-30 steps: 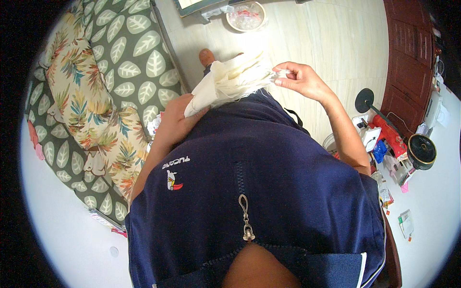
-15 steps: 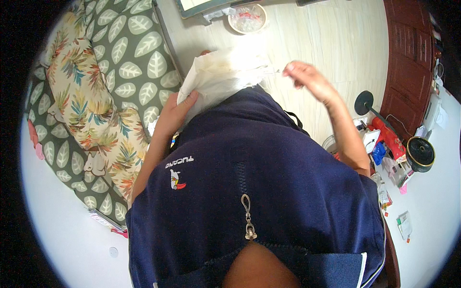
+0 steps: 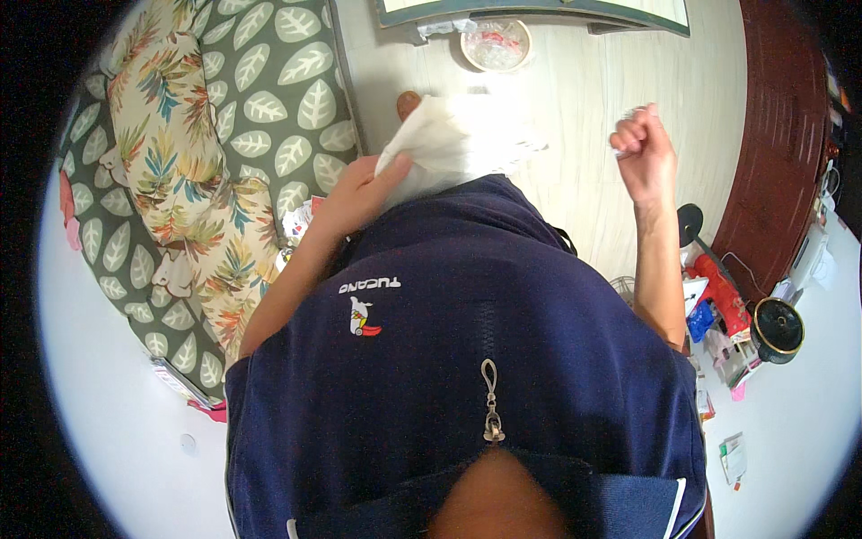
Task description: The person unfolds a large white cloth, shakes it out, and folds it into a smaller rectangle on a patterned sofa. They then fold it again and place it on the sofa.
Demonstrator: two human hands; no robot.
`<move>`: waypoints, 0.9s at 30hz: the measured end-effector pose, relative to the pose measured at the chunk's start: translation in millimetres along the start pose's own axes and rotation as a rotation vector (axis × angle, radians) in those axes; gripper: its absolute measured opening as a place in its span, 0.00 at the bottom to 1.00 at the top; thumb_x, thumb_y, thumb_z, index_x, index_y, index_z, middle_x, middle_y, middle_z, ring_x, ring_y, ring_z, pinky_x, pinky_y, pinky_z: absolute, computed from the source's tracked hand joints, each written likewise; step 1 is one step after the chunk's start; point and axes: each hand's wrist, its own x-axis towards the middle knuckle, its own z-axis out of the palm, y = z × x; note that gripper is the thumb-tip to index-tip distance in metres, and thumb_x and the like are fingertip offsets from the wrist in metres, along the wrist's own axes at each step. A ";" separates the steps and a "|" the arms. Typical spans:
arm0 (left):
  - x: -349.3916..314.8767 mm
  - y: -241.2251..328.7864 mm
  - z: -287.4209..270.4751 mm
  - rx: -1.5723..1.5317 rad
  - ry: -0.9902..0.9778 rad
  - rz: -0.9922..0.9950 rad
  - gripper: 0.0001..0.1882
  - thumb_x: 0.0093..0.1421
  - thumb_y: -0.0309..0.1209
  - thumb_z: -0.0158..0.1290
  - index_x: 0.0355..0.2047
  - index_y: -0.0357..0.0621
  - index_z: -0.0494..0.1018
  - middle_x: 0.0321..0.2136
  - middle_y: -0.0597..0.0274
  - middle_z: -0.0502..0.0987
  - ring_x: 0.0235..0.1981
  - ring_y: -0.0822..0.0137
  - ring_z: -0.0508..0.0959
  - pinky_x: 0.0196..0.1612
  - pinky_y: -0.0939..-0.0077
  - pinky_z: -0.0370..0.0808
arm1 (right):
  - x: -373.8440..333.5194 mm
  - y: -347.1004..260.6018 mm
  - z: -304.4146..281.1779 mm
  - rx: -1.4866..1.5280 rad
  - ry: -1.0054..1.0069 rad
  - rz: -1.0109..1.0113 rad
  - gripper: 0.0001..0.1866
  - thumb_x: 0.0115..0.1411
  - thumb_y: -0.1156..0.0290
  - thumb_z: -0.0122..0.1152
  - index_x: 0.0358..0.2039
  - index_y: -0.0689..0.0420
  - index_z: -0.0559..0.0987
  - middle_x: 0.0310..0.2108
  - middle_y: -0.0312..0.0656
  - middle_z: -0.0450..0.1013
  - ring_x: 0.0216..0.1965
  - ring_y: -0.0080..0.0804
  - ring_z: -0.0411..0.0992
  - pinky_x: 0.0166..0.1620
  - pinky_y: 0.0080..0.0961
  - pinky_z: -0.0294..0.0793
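A white cloth (image 3: pixel 458 135) with a frayed-looking right edge lies over my lap, its middle washed out by bright light. My left hand (image 3: pixel 373 184) grips its left edge, thumb on top and the other fingers mostly hidden beneath. Off to the right, apart from the cloth, my right hand (image 3: pixel 648 153) is raised above the floor. Its fingers are curled and pressed together; whatever they may pinch is too small or blurred to make out.
A sofa (image 3: pixel 260 99) with a leaf-patterned cover runs along the left. Ahead are a round bin (image 3: pixel 496 47) with clear plastic inside and a low glass-topped table (image 3: pixel 539 11). At right, cluttered items include a red object (image 3: pixel 718 292) and a round dark pot-like thing (image 3: pixel 778 330).
My right hand has swung right and away from the cloth, from pointing toward it to held upright. My left hand still grips the cloth. The whole view has shifted slightly.
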 end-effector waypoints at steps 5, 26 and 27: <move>8.7 15.6 4.8 0.309 -0.110 0.225 0.24 0.59 0.49 0.45 0.38 0.37 0.71 0.23 0.48 0.74 0.25 0.58 0.74 0.33 0.69 0.69 | -15.6 20.0 114.4 -0.783 -0.477 -0.122 0.09 0.53 0.66 0.62 0.31 0.57 0.77 0.25 0.33 0.69 0.23 0.18 0.63 0.28 0.14 0.64; 37.0 -11.6 4.4 -0.461 -0.242 0.096 0.27 0.57 0.43 0.47 0.49 0.34 0.65 0.39 0.56 0.73 0.38 0.69 0.72 0.41 0.78 0.68 | -30.1 49.0 150.0 -1.220 -0.418 -0.086 0.07 0.52 0.70 0.61 0.29 0.60 0.76 0.21 0.36 0.68 0.21 0.22 0.63 0.25 0.20 0.63; 36.2 -10.6 4.1 -0.408 -0.210 0.087 0.26 0.57 0.42 0.47 0.49 0.34 0.65 0.39 0.56 0.73 0.38 0.69 0.73 0.41 0.78 0.68 | -27.9 53.3 149.4 -1.284 -0.460 -0.140 0.07 0.52 0.71 0.61 0.28 0.60 0.75 0.21 0.35 0.67 0.21 0.20 0.61 0.25 0.19 0.62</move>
